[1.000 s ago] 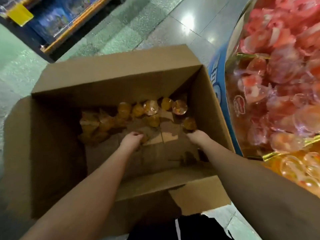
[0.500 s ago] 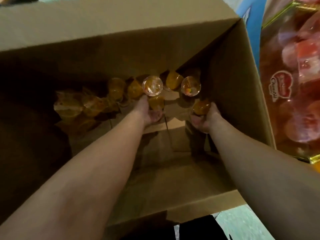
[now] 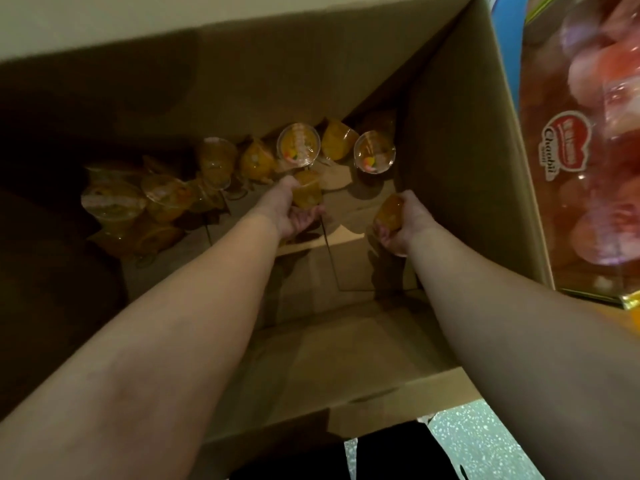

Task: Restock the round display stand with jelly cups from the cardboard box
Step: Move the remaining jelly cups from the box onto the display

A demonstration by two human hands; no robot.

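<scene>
Picking step: deep in the brown cardboard box (image 3: 460,140), left hand (image 3: 289,211) and right hand (image 3: 403,223) each have fingers grasping an orange plastic jelly cup (image 3: 306,192), so next comes lifting both out to the clear round display stand (image 3: 588,150) on the right.

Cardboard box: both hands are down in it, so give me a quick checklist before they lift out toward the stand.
1. Left hand holds an orange jelly cup: ok.
2. Right hand grips a second cup: ok.
3. Both held cups sealed: cannot tell.
4. Way up out of the cardboard box open: ok.
5. More loose cups left along the far wall: ok.
6. Room in the display stand: cannot tell.
</scene>
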